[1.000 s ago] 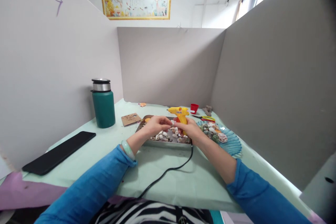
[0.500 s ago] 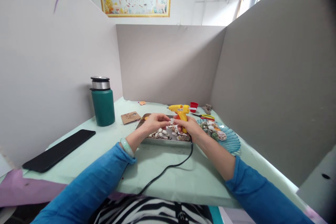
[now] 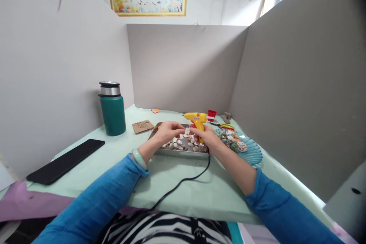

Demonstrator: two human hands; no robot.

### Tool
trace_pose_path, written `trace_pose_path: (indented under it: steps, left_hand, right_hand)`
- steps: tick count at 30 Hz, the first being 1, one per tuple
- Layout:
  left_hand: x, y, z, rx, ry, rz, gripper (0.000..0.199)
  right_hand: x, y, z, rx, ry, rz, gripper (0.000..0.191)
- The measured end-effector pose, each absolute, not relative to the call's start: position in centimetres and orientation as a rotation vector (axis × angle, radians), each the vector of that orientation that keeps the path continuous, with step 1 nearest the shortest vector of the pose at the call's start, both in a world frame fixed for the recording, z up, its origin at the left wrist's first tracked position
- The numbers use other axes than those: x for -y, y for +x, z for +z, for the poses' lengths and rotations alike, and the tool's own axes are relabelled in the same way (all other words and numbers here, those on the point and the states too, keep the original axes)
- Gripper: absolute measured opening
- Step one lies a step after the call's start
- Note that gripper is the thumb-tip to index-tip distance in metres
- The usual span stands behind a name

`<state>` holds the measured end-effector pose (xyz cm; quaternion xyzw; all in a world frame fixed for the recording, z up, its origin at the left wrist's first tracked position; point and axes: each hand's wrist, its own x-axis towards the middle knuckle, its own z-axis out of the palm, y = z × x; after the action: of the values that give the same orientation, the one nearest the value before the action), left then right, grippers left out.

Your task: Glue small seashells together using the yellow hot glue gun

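Observation:
A yellow glue gun point(image 3: 197, 118) is upright in my right hand point(image 3: 207, 136), its nozzle toward the left and a black cord hanging from its handle. My left hand point(image 3: 169, 132) is beside it over the metal tray point(image 3: 183, 153), thumb and fingertips pinched together; whatever they hold is too small to make out. The fingertips of both hands are close to each other. Small shells point(image 3: 175, 144) lie in the tray below. Right of my right hand, a blue glass plate point(image 3: 253, 151) bears more shells and greenish pieces point(image 3: 233, 146).
A green bottle point(image 3: 113, 115) and a black flat case point(image 3: 67, 161) are on the left. Beyond the tray lie a brown card point(image 3: 143, 126), a red cup point(image 3: 211, 115) and scissors point(image 3: 226, 126). Grey partitions point(image 3: 185, 65) enclose the table. The black cord point(image 3: 183, 180) crosses the front.
The view has shifted very slightly. Both hands remain over the tray with almost the same pose, and the glue gun is still in my right hand.

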<state>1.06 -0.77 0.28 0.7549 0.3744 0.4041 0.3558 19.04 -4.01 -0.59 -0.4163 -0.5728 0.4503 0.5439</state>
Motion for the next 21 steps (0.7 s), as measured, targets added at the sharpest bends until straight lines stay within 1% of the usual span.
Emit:
trace_pose_path:
  steps: [5,7,10,14,18,21]
  left_hand:
    - [-0.1,0.6,0.3,-1.055,1.792,1.273,0.025]
    - [-0.3,0.4,0.5,-1.05,1.72,1.36,0.025]
    - [-0.4,0.2,0.7,-1.014,1.658,1.463,0.026]
    - [-0.5,0.1,0.9,-0.997,1.616,1.551,0.028]
    - [-0.7,-0.1,0.8,-1.001,1.635,1.589,0.031]
    - [-0.8,-0.1,0.7,-0.999,1.649,1.608,0.031]
  right_hand:
    - [4.0,19.6,-0.2,1.408,-0.906,0.937,0.035]
    - [4.2,19.9,-0.1,1.465,-0.847,0.886,0.034]
    - [4.4,20.1,-0.1,1.56,-0.85,0.796,0.026]
    - [4.6,20.0,-0.3,1.743,-1.011,0.585,0.015]
    - [4.6,19.8,-0.4,1.799,-1.087,0.375,0.015]
    - [4.4,19.8,-0.4,1.759,-1.085,0.358,0.012]
